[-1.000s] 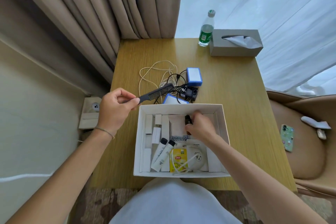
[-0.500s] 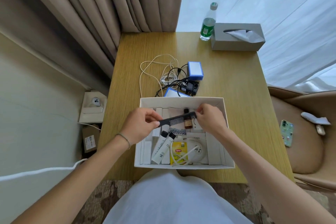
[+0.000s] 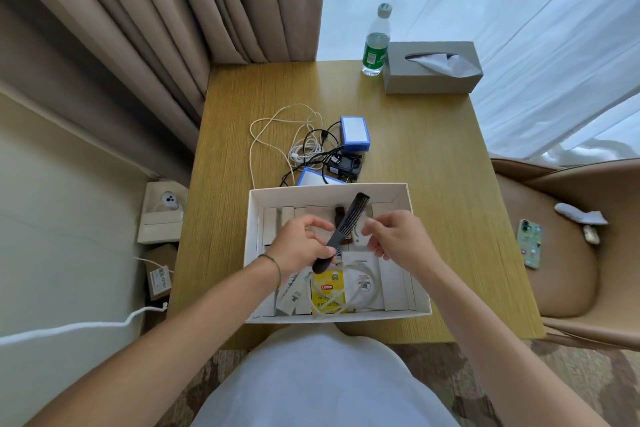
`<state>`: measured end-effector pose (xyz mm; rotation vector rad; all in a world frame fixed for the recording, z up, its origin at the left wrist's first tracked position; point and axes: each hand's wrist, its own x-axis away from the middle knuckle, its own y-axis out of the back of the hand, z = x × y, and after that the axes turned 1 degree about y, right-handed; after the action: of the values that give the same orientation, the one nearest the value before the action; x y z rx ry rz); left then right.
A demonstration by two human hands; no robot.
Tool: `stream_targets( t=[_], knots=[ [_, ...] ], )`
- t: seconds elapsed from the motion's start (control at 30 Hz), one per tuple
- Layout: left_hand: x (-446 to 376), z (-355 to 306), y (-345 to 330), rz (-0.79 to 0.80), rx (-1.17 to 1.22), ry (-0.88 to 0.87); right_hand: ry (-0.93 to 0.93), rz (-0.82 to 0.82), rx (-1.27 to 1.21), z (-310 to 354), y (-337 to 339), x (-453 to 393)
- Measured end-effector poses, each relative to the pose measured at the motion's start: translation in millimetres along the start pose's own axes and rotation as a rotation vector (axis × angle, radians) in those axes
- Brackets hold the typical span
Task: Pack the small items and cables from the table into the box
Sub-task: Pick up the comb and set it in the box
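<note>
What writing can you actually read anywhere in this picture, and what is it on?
"Lipton": red badge on the yellow tea bag in the box.
Smaller print under it: too blurred.
Green bottle label: unreadable.
White sachets and white packet: print too small.
Floor carton sticker: illegible.

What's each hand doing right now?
Left hand: closed on the black comb, over the box.
Right hand: fingers loosely curled; holding nothing visible.

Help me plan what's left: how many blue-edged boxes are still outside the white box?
2: one blue-edged box beside the cables, another partly hidden behind the white box's far wall. More may be hidden.
</note>
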<state>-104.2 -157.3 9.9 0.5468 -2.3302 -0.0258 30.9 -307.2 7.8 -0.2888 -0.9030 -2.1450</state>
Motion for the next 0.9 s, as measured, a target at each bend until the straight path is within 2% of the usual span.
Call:
stream_targets(
  t=[0.07,0.17,0.27,0.43,0.7,0.9],
  knots=[
    [-2,-5,-13,0.04,0.042,0.007,-0.001,0.028,-0.02,0,-3,1],
    [-8,-9,-27,0.063,0.005,0.009,0.025,0.005,0.103,-1,-5,3],
    [-16,-7,-37,0.085,-0.08,0.036,0.048,-0.082,0.239,-1,2,4],
    [-34,-9,-62,0.164,-0.061,0.174,0.065,-0.221,0.227,-8,21,8],
    [-59,-4,-109,0.188,-0.331,0.222,0.049,-0.233,0.162,-13,32,14],
    [-62,-5,-118,0.116,-0.79,0.002,0.073,-0.24,0.133,-14,29,14]
  ],
)
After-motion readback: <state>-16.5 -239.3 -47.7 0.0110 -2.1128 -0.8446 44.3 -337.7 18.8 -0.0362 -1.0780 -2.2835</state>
